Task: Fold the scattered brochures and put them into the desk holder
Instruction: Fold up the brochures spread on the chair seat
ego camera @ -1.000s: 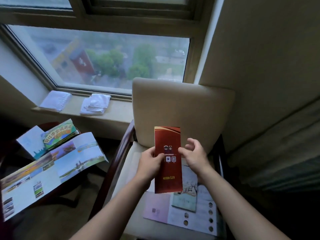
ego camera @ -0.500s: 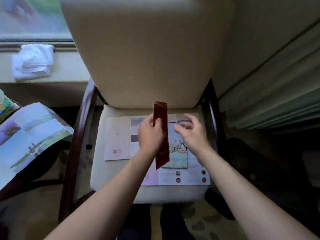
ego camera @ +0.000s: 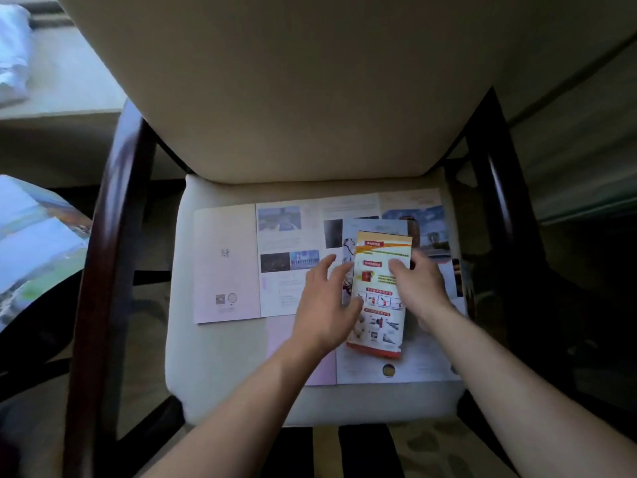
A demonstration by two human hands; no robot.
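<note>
Since paper this thin is light, limp and slick, the wide unfolded brochure (ego camera: pixel 286 263) spread from the chair seat's (ego camera: pixel 213 357) left edge would best be lifted by its edges. Beside it, the left hand (ego camera: pixel 325 301) lies flat with straight fingers, while the right hand (ego camera: pixel 418 288) presses the folded brochure (ego camera: pixel 377 298) near the seat's right edge, long axis toward the backrest.

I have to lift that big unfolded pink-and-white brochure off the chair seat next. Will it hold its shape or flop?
The big unfolded brochure will probably flop: it looks like thin paper in several creased panels, so it would likely sag at the folds. It seems light. The folded leaflet and both hands lie over its right part, so pulling it could drag those papers.
</note>
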